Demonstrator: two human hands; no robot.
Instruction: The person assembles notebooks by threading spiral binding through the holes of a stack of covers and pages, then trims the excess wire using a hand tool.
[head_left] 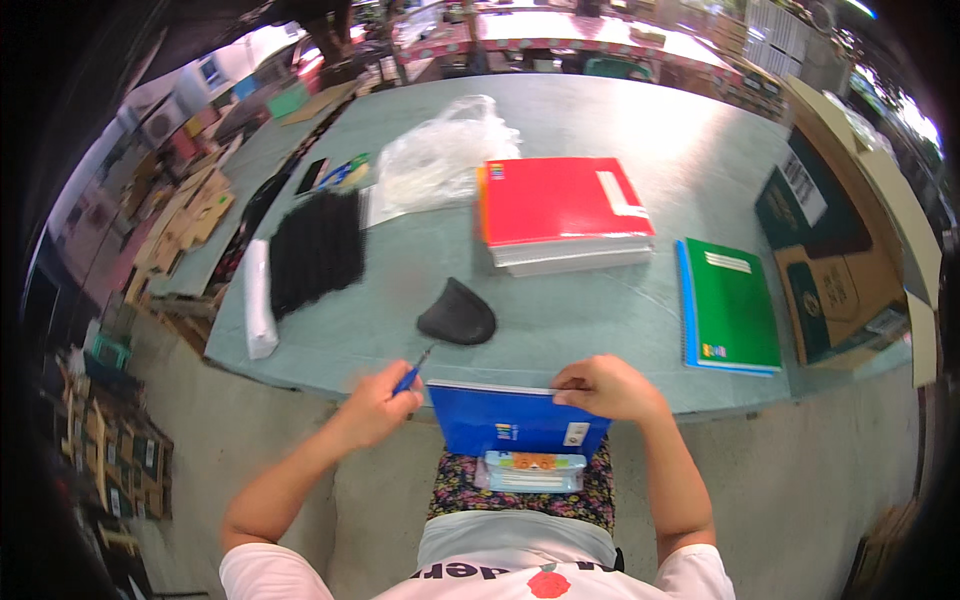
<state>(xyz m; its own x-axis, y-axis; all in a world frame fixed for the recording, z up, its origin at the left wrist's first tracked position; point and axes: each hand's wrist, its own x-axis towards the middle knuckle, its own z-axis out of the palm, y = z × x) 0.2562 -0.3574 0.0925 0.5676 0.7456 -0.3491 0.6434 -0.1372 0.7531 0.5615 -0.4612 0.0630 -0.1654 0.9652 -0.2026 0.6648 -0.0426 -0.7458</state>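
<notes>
A grey-green surface (580, 320) spans a cluttered workroom with a pale floor (800, 470), cartons (125, 450) stacked at left, a red-trimmed table (560, 28) behind, bright light (912, 118) glaring at upper right.

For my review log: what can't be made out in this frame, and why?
All in the head view:
Left hand: motion blur softens it, so its exact grip on the blue tool is unclear.
Blue notebook in the right hand: its far side faces away from the camera.
Stack under the red book: covers mostly hidden by that book.
Black bundle: blurred, single pieces indistinct.
</notes>
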